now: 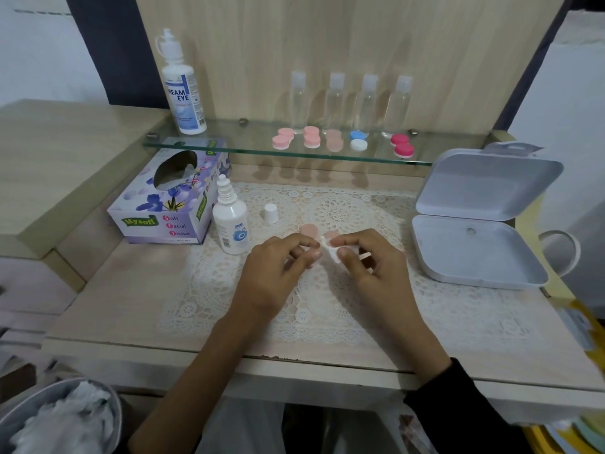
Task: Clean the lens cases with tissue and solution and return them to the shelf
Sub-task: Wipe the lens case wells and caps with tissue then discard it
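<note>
Over the lace mat, my right hand pinches a small wad of white tissue against a pale pink lens case part. My left hand has its fingers curled at the tissue's left edge; what it holds is hidden. A pale pink round cap lies on the mat just behind my left fingers. The small solution bottle stands uncapped to the left, with its white cap beside it. Several lens cases in pink, blue-white and red sit on the glass shelf.
A purple tissue box lies at the left of the desk. A large solution bottle and several clear small bottles stand on the shelf. An open white box sits at the right. A bin with used tissue is at bottom left.
</note>
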{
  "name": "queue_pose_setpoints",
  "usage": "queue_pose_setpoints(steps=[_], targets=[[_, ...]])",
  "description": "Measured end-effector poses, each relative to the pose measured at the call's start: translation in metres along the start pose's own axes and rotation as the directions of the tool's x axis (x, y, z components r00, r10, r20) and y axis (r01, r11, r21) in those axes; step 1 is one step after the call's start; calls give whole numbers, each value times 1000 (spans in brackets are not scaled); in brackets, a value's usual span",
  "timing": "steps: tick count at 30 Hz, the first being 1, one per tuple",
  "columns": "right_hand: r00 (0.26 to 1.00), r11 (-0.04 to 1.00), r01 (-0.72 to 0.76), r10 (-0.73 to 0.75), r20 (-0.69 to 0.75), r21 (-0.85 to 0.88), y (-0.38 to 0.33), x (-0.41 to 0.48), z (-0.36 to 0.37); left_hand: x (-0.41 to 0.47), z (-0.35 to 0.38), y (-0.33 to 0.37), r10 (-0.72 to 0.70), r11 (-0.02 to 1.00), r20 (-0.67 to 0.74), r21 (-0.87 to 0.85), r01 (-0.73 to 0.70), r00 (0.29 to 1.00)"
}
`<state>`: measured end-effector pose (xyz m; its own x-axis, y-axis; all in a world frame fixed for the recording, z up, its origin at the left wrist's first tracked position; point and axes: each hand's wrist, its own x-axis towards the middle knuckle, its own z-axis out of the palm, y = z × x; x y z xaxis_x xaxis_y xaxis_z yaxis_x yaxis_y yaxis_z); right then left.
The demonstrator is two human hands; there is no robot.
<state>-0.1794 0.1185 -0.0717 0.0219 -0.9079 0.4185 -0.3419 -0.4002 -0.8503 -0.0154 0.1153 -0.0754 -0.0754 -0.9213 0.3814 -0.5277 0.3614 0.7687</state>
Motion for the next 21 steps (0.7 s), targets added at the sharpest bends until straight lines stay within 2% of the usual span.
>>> queue_pose_setpoints(steps=[5,14,18,21], targets=[[999,995,2,2,39,-103,9,3,0,4,2,-8,47,987,29,153,-51,998],[999,989,-14,19,30,-150,12,5,1,2,4,-9,32,981,56,190,-42,998],[996,995,-44,37,-79,-90,11,4,0,3,4,-9,13,990,33,139,-18,999],[987,998,-60,56,-151,-24,10,4,-2,4,3,-11,31,996,74,81,-37,997]])
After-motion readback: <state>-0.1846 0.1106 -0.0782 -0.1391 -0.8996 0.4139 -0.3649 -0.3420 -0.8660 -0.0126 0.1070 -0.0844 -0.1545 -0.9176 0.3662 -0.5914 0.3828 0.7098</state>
